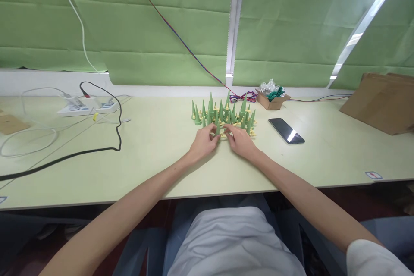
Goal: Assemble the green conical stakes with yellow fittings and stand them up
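Observation:
Many slim green plastic cones with small yellow pieces among them stand close together on the table in front of me. My left hand is at the front edge of the cluster, its thumb and fingers closed around the base of a green cone. Close beside it on the right, my right hand has its fingers bent and its thumb and index finger drawn together. What lies between those right fingertips is too small to make out. A yellow piece shows between the two hands.
A black phone lies right of the cones. Behind it stands a small cardboard box with plastic wrap and green material, beside a coiled red-blue wire. Cardboard sheets lean far right. At left are a power strip and a black cable.

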The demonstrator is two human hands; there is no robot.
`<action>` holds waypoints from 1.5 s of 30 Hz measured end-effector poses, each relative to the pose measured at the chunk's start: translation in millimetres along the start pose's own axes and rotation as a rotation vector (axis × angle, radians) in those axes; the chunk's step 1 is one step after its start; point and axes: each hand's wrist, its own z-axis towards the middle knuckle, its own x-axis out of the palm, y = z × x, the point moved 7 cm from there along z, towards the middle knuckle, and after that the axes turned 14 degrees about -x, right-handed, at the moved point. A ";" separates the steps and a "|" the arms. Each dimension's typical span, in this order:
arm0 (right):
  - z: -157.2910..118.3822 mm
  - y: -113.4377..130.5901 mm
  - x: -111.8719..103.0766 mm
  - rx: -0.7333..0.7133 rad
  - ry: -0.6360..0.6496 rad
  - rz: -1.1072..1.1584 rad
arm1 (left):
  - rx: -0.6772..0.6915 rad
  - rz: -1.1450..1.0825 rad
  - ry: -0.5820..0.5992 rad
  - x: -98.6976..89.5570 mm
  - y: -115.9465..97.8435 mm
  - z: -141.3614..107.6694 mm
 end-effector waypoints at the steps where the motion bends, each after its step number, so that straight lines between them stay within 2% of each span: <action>1: 0.4 -0.2 3.0 -0.006 0.030 0.004 | 0.010 0.034 -0.013 -0.5 -0.9 -0.2; 7: 1.8 0.0 11.8 -0.057 0.139 -0.005 | 0.019 0.107 -0.048 -2.6 -3.3 -1.4; 16: 0.3 2.0 12.9 -0.064 0.201 -0.032 | 0.046 0.144 -0.066 -2.8 -7.1 -2.9; 30: 1.0 -0.2 7.8 -0.001 0.161 -0.092 | 0.046 0.152 -0.087 -3.9 -8.5 -3.7; 36: 3.5 -1.4 7.0 -0.019 0.095 -0.054 | 0.029 0.166 -0.079 -3.4 -5.8 -3.2; 45: 2.7 -4.4 7.3 0.005 0.096 -0.054 | 0.034 0.140 -0.043 -2.3 -7.4 -3.5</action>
